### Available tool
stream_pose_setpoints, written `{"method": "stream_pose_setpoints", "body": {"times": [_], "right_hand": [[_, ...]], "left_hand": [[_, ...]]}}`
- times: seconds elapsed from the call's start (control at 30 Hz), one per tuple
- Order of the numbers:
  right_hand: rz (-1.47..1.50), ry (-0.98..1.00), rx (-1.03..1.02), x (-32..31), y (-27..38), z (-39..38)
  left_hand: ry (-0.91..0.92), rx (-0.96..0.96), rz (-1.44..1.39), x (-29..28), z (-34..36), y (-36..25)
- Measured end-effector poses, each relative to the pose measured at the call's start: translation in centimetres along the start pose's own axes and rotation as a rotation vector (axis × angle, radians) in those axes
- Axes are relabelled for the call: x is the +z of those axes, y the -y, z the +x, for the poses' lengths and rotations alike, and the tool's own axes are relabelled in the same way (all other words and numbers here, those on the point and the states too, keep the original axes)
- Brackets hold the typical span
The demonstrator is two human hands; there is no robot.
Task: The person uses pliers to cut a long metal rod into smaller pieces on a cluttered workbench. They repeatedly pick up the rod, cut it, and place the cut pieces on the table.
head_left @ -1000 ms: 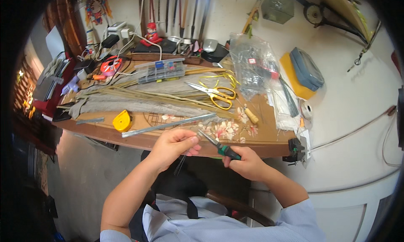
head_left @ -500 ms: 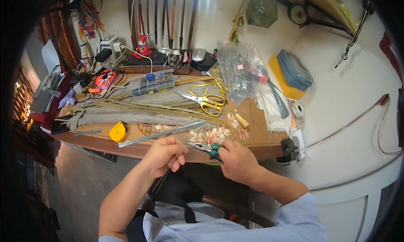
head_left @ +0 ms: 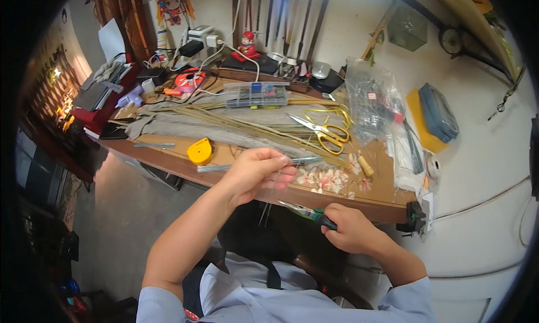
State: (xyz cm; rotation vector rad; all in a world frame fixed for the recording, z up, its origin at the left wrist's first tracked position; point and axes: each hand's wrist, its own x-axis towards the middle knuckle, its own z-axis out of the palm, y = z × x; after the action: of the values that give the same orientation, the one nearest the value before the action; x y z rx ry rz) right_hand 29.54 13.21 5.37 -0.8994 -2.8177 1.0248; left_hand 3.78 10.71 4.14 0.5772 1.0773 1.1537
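Note:
My left hand [head_left: 259, 176] is raised over the table's front edge, thumb and fingers closed on a few thin wires [head_left: 264, 214] whose ends hang below the palm. To the right and a little lower, my right hand [head_left: 351, 228] is wrapped round the green-and-black handles of a pair of pliers [head_left: 306, 212]. The pliers' jaws point left, below the fingers of my left hand. Behind that hand lies a bundle of straight silvery wires [head_left: 215, 168], partly covered by it. Whether the jaws touch a wire is too fine to tell.
On the wooden table [head_left: 387, 196] lie a yellow tape measure [head_left: 200, 151], yellow-handled scissors [head_left: 328, 136], long dry stalks [head_left: 247, 121] on grey cloth and a compartment box [head_left: 256, 94]. Plastic bags [head_left: 373, 98] sit at the right, near a clamp [head_left: 414, 219] on the edge.
The view has swung, shifting the table rightward in the picture. My left hand has lifted, its fingers looser around the wires. The pliers have moved lower and away from the left fingertips.

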Motion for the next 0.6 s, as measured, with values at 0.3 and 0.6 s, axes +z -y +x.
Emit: {"method": "stream_pose_setpoints", "body": {"times": [0.3, 0.6], "right_hand": [[-0.083, 0.115, -0.049, 0.5, 0.6, 0.8], [-0.046, 0.121, -0.120, 0.8, 0.8, 1.6]], "left_hand": [[0.027, 0.009, -0.070, 0.0, 0.4, -0.2], [0.082, 0.078, -0.106, -1.1, 0.6, 0.9]]}}
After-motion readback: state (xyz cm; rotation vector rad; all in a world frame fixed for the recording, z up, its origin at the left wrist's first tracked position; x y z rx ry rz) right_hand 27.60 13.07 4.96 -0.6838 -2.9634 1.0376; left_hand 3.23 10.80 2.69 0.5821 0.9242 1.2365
